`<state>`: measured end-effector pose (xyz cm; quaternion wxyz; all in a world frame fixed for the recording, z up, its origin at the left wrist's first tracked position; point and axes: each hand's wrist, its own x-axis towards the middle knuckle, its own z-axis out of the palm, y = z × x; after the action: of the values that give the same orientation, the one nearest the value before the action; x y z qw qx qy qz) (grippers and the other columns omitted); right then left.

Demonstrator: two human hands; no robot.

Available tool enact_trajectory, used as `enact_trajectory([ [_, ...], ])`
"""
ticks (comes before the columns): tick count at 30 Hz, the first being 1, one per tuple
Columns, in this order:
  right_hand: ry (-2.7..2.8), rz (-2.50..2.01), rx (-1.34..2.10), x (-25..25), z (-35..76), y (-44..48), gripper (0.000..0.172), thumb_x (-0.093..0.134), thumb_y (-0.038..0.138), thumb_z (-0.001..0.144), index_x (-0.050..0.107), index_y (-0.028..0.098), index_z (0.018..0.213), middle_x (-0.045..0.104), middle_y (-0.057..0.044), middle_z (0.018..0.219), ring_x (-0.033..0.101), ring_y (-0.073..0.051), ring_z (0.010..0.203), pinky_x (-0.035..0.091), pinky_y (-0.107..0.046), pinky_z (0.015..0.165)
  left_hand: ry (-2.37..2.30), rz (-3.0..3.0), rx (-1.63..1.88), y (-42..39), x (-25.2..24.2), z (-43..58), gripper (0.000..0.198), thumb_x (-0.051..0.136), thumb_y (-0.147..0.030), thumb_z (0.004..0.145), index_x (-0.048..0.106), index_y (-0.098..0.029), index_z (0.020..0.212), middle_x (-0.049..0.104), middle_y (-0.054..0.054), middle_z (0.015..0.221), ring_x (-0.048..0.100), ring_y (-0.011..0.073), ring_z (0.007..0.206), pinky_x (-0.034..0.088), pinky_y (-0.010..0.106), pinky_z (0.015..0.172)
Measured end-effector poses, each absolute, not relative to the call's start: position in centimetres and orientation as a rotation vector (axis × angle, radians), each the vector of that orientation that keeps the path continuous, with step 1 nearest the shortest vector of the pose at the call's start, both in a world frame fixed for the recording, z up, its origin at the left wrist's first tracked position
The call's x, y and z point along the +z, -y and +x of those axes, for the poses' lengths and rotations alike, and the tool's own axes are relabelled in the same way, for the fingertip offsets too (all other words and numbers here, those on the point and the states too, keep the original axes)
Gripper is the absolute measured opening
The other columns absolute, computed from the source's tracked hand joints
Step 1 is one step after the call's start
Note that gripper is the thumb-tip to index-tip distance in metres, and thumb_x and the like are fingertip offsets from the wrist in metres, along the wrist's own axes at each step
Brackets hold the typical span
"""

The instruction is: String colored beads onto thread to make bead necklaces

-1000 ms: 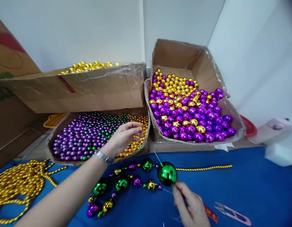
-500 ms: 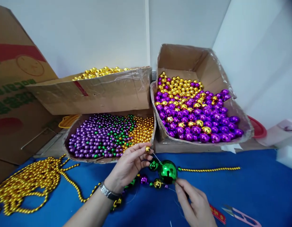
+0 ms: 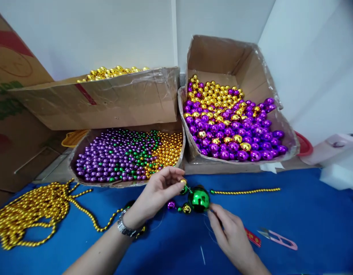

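My left hand (image 3: 159,193) pinches a small gold bead (image 3: 183,181) on the tip of a thin needle, just left of a large green ball (image 3: 198,199). My right hand (image 3: 229,233) sits below and right of that ball, fingers pinched on the thread or needle behind it. The ball heads a strand of green, purple and gold beads (image 3: 179,207) lying on the blue cloth (image 3: 293,225) and partly hidden under my left hand.
A shallow box of small purple, green and gold beads (image 3: 127,154) lies just behind my hands. Right of it a box of larger purple and gold balls (image 3: 230,126); a box of gold balls (image 3: 107,95) behind. Gold bead chains (image 3: 30,214) at left, pink snips (image 3: 276,237) at right.
My left hand left the small-bead box with a gold bead and brought it down to the needle beside the green ball. The right hand stayed by the ball.
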<state>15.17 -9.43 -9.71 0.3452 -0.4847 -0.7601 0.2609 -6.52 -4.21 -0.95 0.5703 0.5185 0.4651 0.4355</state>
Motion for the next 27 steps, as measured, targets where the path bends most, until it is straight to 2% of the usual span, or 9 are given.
enact_trajectory([
  [5,1.969,-1.392,0.795,-13.4,15.4,10.5,0.020,0.032,0.028,0.096,0.050,0.020,0.091,0.063,0.000,0.067,0.062,-0.013,0.057,0.046,-0.019,0.053,-1.111,1.350,0.883,6.0,-4.5,-4.2,0.018,0.063,-0.031,0.080,0.067,-0.015,0.087,0.067,0.007,0.083,0.060,0.0167,0.073,0.047,0.025,0.066],
  [9,2.015,-1.392,0.647,-14.5,16.6,10.5,0.027,0.036,0.034,0.094,0.058,0.020,0.086,0.065,-0.004,0.076,0.066,-0.016,0.066,0.050,-0.021,0.059,-1.185,1.556,0.910,6.5,-6.7,-3.5,0.018,0.055,-0.030,0.085,0.066,-0.017,0.079,0.068,0.007,0.087,0.061,0.0189,0.082,0.046,0.026,0.074],
  [12,2.019,-1.384,0.581,-12.7,17.2,9.8,0.025,0.037,0.029,0.094,0.061,0.022,0.100,0.066,-0.006,0.090,0.067,-0.016,0.080,0.051,-0.022,0.069,-1.230,1.674,0.882,6.1,-5.1,-3.5,0.017,0.053,-0.030,0.086,0.065,-0.019,0.083,0.067,0.004,0.080,0.060,0.0166,0.074,0.045,0.024,0.069],
  [14,1.993,-1.334,0.611,-10.9,17.0,9.2,0.029,0.038,0.026,0.094,0.054,0.022,0.118,0.064,-0.008,0.103,0.064,-0.017,0.094,0.050,-0.023,0.080,-1.213,1.693,0.887,5.6,-3.0,-3.2,0.016,0.054,-0.031,0.085,0.064,-0.019,0.085,0.066,0.003,0.077,0.060,0.0160,0.072,0.046,0.023,0.067],
  [16,1.942,-1.255,0.690,-9.6,16.2,8.7,0.033,0.038,0.024,0.094,0.050,0.021,0.124,0.063,-0.008,0.108,0.061,-0.017,0.100,0.048,-0.025,0.086,-1.146,1.656,0.919,5.0,-0.9,-2.8,0.016,0.055,-0.031,0.085,0.063,-0.018,0.085,0.066,0.004,0.078,0.061,0.0162,0.072,0.047,0.023,0.066],
  [19,1.809,-1.189,0.804,-8.8,15.3,8.3,0.027,0.036,0.026,0.095,0.060,0.020,0.106,0.065,-0.004,0.083,0.063,-0.014,0.077,0.049,-0.020,0.071,-1.017,1.588,0.917,3.7,1.6,-1.9,0.018,0.055,-0.032,0.085,0.062,-0.015,0.085,0.066,0.006,0.078,0.062,0.0162,0.071,0.049,0.023,0.063],
  [21,1.703,-1.203,0.847,-8.7,15.2,8.1,0.028,0.036,0.029,0.095,0.063,0.019,0.097,0.061,-0.001,0.069,0.060,-0.012,0.061,0.047,-0.018,0.059,-0.938,1.621,0.881,2.2,2.7,-1.3,0.022,0.051,-0.034,0.087,0.062,-0.014,0.086,0.065,0.007,0.080,0.062,0.0160,0.072,0.050,0.024,0.063],
  [25,1.553,-1.237,0.906,-8.4,15.9,8.0,0.031,0.041,0.036,0.094,0.066,0.018,0.099,0.062,-0.003,0.074,0.059,-0.012,0.060,0.046,-0.018,0.055,-0.955,2.053,0.891,-2.9,3.7,0.6,0.033,0.032,-0.033,0.094,0.059,-0.015,0.104,0.065,0.009,0.094,0.061,0.0172,0.082,0.049,0.029,0.073],
  [27,1.516,-1.241,0.945,-8.1,16.0,8.1,0.033,0.043,0.040,0.093,0.067,0.017,0.099,0.062,-0.004,0.073,0.060,-0.012,0.061,0.047,-0.018,0.056,-1.110,2.477,0.751,-5.9,3.3,2.0,0.029,0.039,-0.030,0.091,0.058,-0.015,0.106,0.063,0.011,0.099,0.058,0.0209,0.091,0.046,0.035,0.082],
])
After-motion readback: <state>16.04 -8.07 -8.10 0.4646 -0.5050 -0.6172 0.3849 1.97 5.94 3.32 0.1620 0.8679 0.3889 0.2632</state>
